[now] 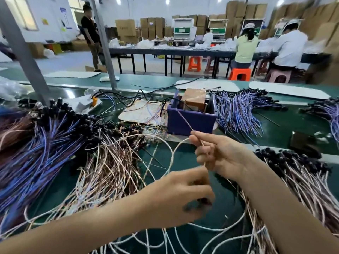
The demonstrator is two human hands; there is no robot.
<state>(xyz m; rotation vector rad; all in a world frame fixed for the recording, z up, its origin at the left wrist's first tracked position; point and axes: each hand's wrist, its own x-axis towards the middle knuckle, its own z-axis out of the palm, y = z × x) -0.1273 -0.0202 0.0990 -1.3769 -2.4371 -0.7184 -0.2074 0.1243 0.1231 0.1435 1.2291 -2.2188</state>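
My right hand [218, 154] is raised over the green bench and pinches a thin pink-and-white wire [185, 121] whose free end slants up toward the purple box [190, 121]. Below it my left hand [181, 195], blurred by motion, curls its fingers round the lower part of the same wire and a small dark connector [200, 202]. A white cord loop [172, 153] arcs between the two hands. Loose pink-white wires [110, 171] lie heaped under and left of my hands.
Bundles of blue-purple wires with black ends lie at the left [36, 153] and behind the box on the right [238, 110]. More pink wires with black ends sit at the right [302, 173]. A dark flat object [304, 143] lies by the bench edge. People work at far tables.
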